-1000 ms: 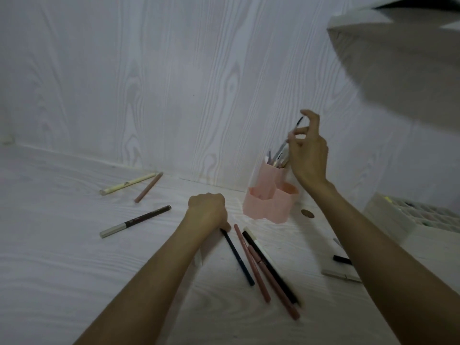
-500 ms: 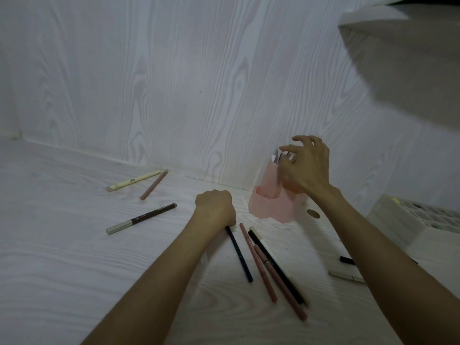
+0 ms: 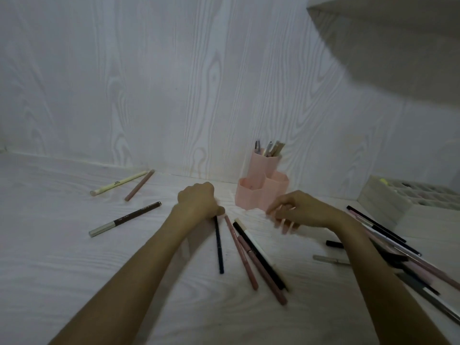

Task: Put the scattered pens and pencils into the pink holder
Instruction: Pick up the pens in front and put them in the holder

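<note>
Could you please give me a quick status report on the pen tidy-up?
Left hand fisted on the desk by the dark blue pen. Right hand empty, blurred, near the pink holder. Many pens loose; nothing blocking.

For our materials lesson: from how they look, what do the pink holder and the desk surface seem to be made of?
Pink holder: probably moulded plastic, matte, judging by its even pale pink colour and thin, crisp-edged hexagonal walls.
Desk surface: seemingly white wood-grain laminate or a printed wood-effect film, low sheen; the regular pale grain lines look the same on the wall panel behind it. Real painted wood cannot be ruled out.
</note>
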Action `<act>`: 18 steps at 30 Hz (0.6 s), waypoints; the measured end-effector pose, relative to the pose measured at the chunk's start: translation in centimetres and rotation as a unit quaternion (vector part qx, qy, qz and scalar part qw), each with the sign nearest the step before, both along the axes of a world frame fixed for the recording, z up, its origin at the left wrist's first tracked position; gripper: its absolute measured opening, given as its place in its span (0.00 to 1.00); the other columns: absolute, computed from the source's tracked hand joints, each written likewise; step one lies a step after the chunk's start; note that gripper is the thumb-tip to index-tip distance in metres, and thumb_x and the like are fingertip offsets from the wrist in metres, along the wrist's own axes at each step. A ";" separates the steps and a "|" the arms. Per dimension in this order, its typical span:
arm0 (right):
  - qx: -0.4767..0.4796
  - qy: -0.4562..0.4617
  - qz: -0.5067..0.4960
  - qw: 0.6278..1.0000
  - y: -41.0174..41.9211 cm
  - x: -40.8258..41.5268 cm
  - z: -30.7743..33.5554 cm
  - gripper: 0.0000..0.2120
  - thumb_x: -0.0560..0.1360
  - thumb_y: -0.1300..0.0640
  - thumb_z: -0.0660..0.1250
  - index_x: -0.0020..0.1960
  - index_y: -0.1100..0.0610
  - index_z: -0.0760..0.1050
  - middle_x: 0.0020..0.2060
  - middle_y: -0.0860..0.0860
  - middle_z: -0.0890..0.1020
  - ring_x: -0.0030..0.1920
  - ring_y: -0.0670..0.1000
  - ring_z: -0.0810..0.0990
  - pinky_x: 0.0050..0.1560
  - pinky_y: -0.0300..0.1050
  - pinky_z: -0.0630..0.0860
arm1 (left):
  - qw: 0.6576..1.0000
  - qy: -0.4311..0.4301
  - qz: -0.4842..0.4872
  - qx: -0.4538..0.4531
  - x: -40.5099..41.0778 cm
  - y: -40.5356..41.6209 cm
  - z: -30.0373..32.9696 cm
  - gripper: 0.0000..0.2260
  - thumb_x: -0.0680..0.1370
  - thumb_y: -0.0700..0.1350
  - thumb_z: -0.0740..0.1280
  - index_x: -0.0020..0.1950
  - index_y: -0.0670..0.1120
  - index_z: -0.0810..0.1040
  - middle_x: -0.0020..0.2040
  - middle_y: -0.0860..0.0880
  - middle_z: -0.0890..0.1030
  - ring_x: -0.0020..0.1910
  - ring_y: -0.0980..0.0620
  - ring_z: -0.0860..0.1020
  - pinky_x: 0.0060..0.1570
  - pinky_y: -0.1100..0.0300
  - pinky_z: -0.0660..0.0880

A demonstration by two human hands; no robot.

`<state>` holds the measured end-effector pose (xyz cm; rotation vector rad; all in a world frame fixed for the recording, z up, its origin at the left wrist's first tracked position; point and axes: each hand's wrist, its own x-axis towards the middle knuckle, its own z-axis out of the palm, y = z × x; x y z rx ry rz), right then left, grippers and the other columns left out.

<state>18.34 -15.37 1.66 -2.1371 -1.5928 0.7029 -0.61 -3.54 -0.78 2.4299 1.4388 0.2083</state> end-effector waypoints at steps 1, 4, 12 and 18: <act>-0.048 0.019 0.004 0.999 0.0 0.4 -0.4 0.08 0.77 0.60 0.63 0.54 0.58 0.79 0.40 0.54 0.83 0.34 0.48 0.82 0.36 0.38 0.78 | 0.999 -0.033 0.005 -0.033 -0.5 0.6 0.4 0.14 0.75 0.52 0.69 0.56 0.46 0.78 0.42 0.50 0.80 0.47 0.49 0.78 0.40 0.60 0.69; -0.054 0.050 -0.001 0.997 0.2 1.4 -1.7 0.10 0.76 0.60 0.66 0.56 0.60 0.78 0.37 0.52 0.81 0.33 0.46 0.80 0.36 0.35 0.78 | 0.972 -0.197 0.026 -0.128 -2.2 1.9 2.3 0.09 0.75 0.47 0.69 0.54 0.47 0.78 0.37 0.51 0.82 0.39 0.56 0.81 0.31 0.64 0.72; 0.006 0.150 0.011 0.989 0.2 3.1 -4.0 0.17 0.67 0.59 0.76 0.54 0.54 0.79 0.30 0.47 0.81 0.30 0.43 0.76 0.33 0.34 0.73 | 0.789 -0.614 -0.002 -0.006 -2.2 0.6 6.1 0.11 0.77 0.44 0.68 0.58 0.48 0.73 0.41 0.53 0.84 0.40 0.60 0.84 0.34 0.68 0.78; -0.050 -0.020 -0.003 0.999 0.7 4.3 -3.5 0.30 0.61 0.45 0.78 0.60 0.47 0.73 0.43 0.42 0.72 0.48 0.45 0.74 0.48 0.38 0.71 | 0.778 -0.606 0.020 0.164 3.1 0.6 8.5 0.09 0.77 0.48 0.68 0.56 0.50 0.72 0.42 0.53 0.84 0.43 0.58 0.84 0.48 0.54 0.80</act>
